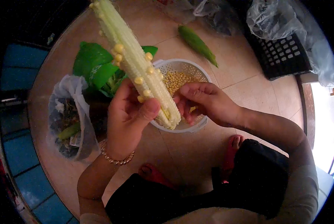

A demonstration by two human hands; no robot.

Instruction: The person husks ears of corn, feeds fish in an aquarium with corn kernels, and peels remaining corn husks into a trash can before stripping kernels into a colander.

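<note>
A mostly stripped corn cob [137, 63], with several yellow kernels still on it, is held tilted by my left hand [131, 117], its fingers and thumb wrapped round the lower part. Close to the cob's lower end, on its right side, is my right hand [208, 102], fingers curled; whether anything lies between them is hidden. Beneath both hands a white perforated basket [199, 69] stands on the floor. Loose corn kernels [178, 80] lie inside it.
An unhusked green ear [198, 44] lies on the tiled floor beyond the basket. At the left are a green bag [94, 61] and a clear plastic bag [75, 87] of scraps. A black crate [282, 56] with plastic bags stands at the upper right.
</note>
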